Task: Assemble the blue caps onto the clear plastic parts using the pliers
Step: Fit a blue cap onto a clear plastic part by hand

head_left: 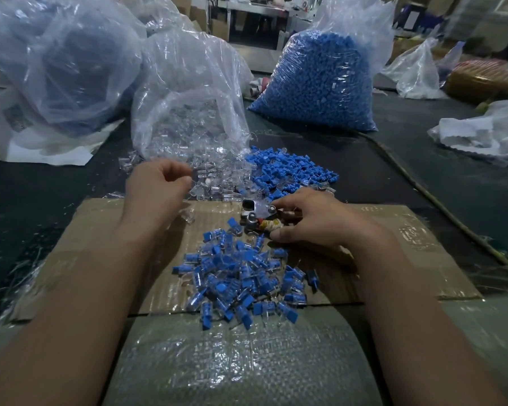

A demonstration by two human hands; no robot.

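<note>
Noted: your right hand (311, 222) grips the pliers (257, 213) on the cardboard (399, 230), your left hand (156, 186) curls over the clear parts (214, 174) beside the blue caps (291, 171), its grip unreadable through blur; a crooked cap could crack when squeezed.

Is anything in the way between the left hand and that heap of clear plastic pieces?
Nothing visible does. The left hand hovers right at the edge of the clear plastic parts, which lie spilled open from their bag.
</note>
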